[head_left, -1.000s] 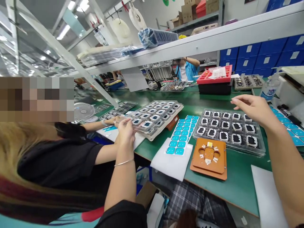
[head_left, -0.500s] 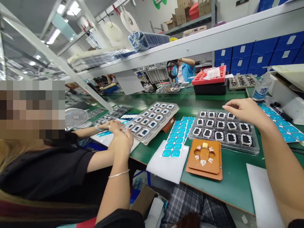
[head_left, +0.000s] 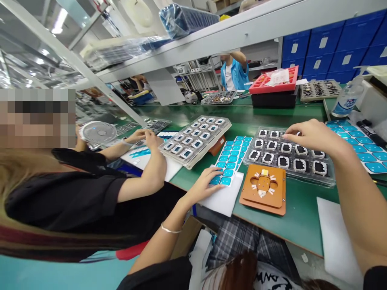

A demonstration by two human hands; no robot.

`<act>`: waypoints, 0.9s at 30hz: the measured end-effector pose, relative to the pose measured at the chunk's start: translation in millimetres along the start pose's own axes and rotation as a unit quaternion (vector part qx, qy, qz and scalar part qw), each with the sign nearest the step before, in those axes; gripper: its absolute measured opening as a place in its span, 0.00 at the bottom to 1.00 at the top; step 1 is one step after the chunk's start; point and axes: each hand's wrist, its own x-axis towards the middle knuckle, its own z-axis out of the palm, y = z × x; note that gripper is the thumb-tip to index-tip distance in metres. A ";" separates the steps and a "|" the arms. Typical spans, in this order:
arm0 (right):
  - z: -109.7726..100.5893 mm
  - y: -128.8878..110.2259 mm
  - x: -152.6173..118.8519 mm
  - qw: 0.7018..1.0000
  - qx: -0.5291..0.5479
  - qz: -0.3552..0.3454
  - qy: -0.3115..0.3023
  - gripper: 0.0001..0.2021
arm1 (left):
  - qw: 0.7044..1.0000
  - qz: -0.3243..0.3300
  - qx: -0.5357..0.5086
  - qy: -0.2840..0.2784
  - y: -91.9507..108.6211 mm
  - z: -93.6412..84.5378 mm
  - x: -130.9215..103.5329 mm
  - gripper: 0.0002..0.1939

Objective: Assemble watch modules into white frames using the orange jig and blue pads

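Note:
My left hand [head_left: 205,183] lies with its fingers stretched over the lower end of the blue sticker sheets [head_left: 231,159], which rest partly on a white foam sheet [head_left: 222,201]. My right hand [head_left: 314,137] reaches over a clear plastic tray [head_left: 328,180] of white-framed black parts [head_left: 283,162]. Its bent fingertips come down onto a part in the back row and mostly cover it. In front of the tray sits an orange fixture [head_left: 263,189] with a shaped recess and small white pieces around it.
At left, a co-worker's hands [head_left: 148,137] are together beside another tray [head_left: 193,139], propped at a slant. A bottle [head_left: 347,98], markers [head_left: 367,131] and more blue stickers [head_left: 363,149] lie at right. A red bin [head_left: 275,82] stands behind, below a white shelf beam [head_left: 242,38].
My left hand has moved right, from beside the slanted tray onto the blue sticker sheets. My right hand has lowered to the part in the tray. The view has tilted down.

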 end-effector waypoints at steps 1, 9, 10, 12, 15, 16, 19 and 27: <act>0.1 -1.4 0.2 1.000 -0.006 0.004 -0.006 0.17 | 1.000 -0.004 0.001 -0.012 -0.5 -2.1 1.8 0.22; 14.2 0.1 5.2 0.996 -0.053 -0.017 -0.077 0.14 | 0.992 -0.031 0.019 -0.117 3.5 -10.9 30.3 0.13; 19.4 -0.6 6.9 0.995 -0.048 -0.025 -0.089 0.13 | 0.992 -0.028 0.020 -0.125 3.8 -12.4 33.6 0.14; 32.3 -5.9 10.8 0.993 -0.031 -0.050 -0.107 0.13 | 0.990 -0.023 0.019 -0.140 4.1 -15.1 39.3 0.16; 53.9 -21.1 15.4 0.987 0.000 -0.098 -0.130 0.10 | 0.986 -0.018 0.012 -0.168 3.2 -17.6 46.9 0.16; 60.4 -26.2 16.3 0.984 0.012 -0.111 -0.138 0.10 | 0.984 -0.017 0.009 -0.176 2.7 -18.0 49.5 0.17; 74.4 -36.1 16.9 0.981 0.042 -0.122 -0.147 0.10 | 0.982 -0.012 -0.001 -0.191 1.7 -18.0 56.6 0.18; 76.7 -35.5 15.1 0.981 0.137 -0.082 -0.107 0.10 | 0.990 0.026 0.000 -0.137 17.4 -20.0 46.4 0.13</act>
